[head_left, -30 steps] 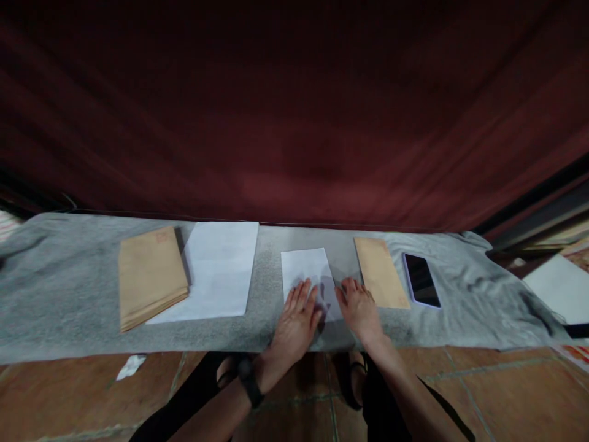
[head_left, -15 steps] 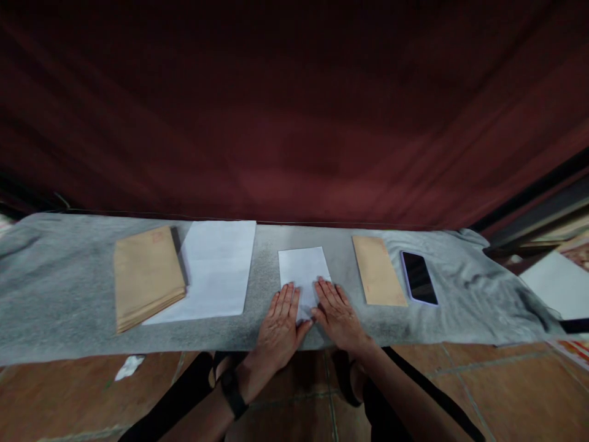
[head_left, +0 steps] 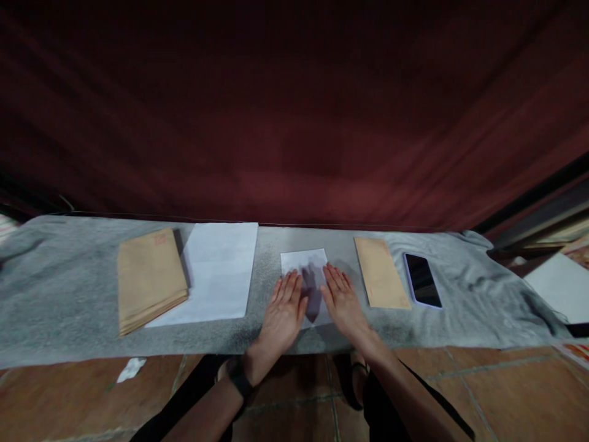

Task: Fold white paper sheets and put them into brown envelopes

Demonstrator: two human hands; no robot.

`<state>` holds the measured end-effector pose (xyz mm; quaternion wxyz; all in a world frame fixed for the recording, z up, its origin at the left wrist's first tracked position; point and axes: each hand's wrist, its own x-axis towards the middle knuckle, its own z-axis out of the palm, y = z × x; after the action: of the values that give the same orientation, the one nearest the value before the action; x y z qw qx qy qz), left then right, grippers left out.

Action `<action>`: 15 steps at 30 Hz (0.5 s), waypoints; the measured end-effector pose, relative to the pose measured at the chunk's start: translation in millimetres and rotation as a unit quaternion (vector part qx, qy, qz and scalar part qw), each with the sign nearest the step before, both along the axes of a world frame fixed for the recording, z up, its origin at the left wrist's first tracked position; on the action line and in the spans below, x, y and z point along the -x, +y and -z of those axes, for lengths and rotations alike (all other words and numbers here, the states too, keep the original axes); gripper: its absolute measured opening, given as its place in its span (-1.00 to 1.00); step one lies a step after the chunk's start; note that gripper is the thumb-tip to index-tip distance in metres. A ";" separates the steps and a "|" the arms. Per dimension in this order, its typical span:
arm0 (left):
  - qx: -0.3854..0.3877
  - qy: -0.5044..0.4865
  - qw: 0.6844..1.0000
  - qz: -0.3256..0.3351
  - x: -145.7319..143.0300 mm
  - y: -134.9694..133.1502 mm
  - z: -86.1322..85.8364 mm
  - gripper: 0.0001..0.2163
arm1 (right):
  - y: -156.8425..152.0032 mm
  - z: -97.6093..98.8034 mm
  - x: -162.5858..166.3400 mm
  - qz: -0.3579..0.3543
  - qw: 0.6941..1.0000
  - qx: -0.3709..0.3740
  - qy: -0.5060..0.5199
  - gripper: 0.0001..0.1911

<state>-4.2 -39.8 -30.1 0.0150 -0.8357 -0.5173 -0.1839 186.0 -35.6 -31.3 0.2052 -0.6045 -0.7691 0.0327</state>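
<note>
A small folded white paper point(head_left: 305, 264) lies on a grey cloth point(head_left: 55, 288) that covers a long low surface. My left hand point(head_left: 283, 310) lies flat on the paper's left edge with its fingers stretched out. My right hand point(head_left: 341, 301) lies flat on its right edge, fingers also stretched forward. Between the two hands a strip of the paper shows in shadow. Neither hand holds anything.
A stack of brown envelopes point(head_left: 150, 277) lies at the left beside a pile of white sheets point(head_left: 216, 270). Right of my hands lie a single brown envelope point(head_left: 381, 272) and a dark phone point(head_left: 422, 280). A dark red curtain point(head_left: 294, 123) hangs behind; tiled floor point(head_left: 69, 399) below.
Both hands slid forward along the folded paper, away from me, and now sit further apart on its two side edges. The paper stays in place.
</note>
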 end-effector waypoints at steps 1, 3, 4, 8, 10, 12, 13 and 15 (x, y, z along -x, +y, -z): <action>0.005 -0.001 1.000 0.017 -5.1 4.3 1.9 -0.51 | 5.0 -0.6 6.1 -0.027 1.000 0.002 0.006 -0.41; 0.018 0.004 0.999 0.037 -13.5 12.4 9.6 -0.49 | 13.0 3.2 17.5 -0.073 0.997 0.007 0.007 -0.43; 0.026 0.009 0.999 0.038 -16.5 16.0 14.5 -0.49 | 16.0 7.1 22.2 -0.086 0.996 0.009 0.004 -0.44; 0.051 0.027 0.998 0.001 -18.8 27.5 27.8 -0.48 | 24.4 24.2 28.5 -0.071 0.997 0.012 -0.020 -0.44; 0.057 0.024 0.998 -0.026 -14.5 32.2 27.8 -0.48 | 28.0 28.9 24.8 -0.051 0.998 0.012 -0.035 -0.43; 0.065 0.018 0.996 -0.057 -7.9 37.2 24.2 -0.48 | 31.0 30.5 18.6 -0.037 0.998 0.015 -0.050 -0.41; 0.070 0.013 0.995 -0.076 -4.4 39.8 21.7 -0.47 | 32.1 30.5 15.3 -0.030 0.998 0.019 -0.057 -0.40; 0.080 -0.010 0.990 -0.115 1.6 45.2 15.7 -0.47 | 33.4 29.7 8.8 -0.008 0.997 0.027 -0.066 -0.38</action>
<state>-5.8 5.5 -45.8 -0.0355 -0.7671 -0.6234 -0.1471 177.2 -2.2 -60.9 0.1376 -0.6044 -0.7846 0.0153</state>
